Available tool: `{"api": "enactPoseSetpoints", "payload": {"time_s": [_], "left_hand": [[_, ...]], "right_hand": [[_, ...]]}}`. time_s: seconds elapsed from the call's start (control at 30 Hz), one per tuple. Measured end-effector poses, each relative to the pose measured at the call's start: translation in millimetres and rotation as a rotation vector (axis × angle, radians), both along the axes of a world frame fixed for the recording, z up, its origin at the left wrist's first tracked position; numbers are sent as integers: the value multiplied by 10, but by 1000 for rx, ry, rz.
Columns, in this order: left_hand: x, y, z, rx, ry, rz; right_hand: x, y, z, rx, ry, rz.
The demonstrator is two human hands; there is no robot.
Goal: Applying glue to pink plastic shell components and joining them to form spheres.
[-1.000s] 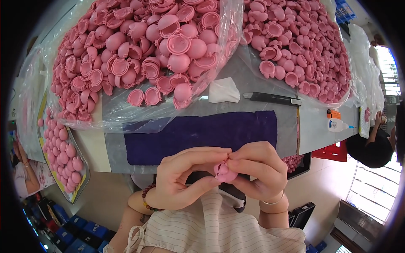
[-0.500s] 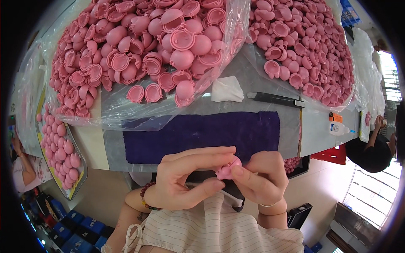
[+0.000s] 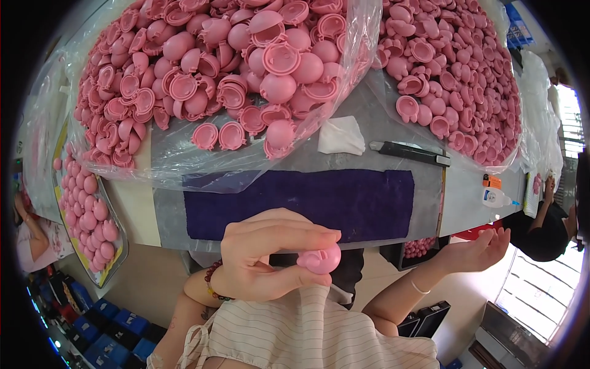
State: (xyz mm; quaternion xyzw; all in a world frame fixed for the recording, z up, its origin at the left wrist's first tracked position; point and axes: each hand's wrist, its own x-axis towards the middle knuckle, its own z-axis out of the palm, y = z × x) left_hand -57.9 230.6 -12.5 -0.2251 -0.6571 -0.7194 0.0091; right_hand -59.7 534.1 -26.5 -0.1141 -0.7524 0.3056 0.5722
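Pinched between the thumb and fingers of my left hand (image 3: 261, 249) is a small round pink plastic ball (image 3: 324, 259) with a little raised shape on its side. That hand is over my lap, just in front of the table's near edge. My right hand (image 3: 476, 251) is held out to the right, away from the ball. Its fingers are loosely curled and apart, and nothing shows in them. A dark purple cloth (image 3: 295, 203) lies flat on the table just beyond my left hand.
Big heaps of pink half-shells (image 3: 184, 86) and smaller pink pieces (image 3: 458, 80) lie on clear plastic. A tray of pink balls (image 3: 125, 258) is at left. A white tissue (image 3: 341, 136), box cutter (image 3: 410, 153) and small bottle (image 3: 495, 198) rest beyond the cloth. Other people sit at both sides.
My right hand has let go of the pink ball and swung out to the right, its fingers opening. The left hand keeps hold of the ball, and more of its round side shows.
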Motion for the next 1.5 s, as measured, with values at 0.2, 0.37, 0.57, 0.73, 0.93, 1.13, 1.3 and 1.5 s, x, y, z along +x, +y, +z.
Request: {"api": "enactPoseSetpoints", "payload": {"time_s": [0.2,0.37,0.57,0.73,0.93,1.13,1.3,1.5], "left_hand": [[0,-9,10,22,-14,3],[24,-101,8,88,-55,-33],[142,-795,104,15,311,445],[522,-2027,70,-831,16,1240],[267,-1510,188,-1203,278,1388],[-275,-559,179,-1093,228,686],[-275,-591,143,-1036,146,753],[-245,-555,168,-1085,244,694]], "right_hand": [[-168,439,-101,-37,-354,-156],[-260,544,5,-105,-626,-123],[-182,224,94,-159,-232,88],[-58,-90,189,-407,-123,186],[-11,-264,192,-532,-40,377],[64,-680,46,-390,-133,576],[208,-834,52,-482,-244,808],[197,-1063,150,-417,-320,968]]}}
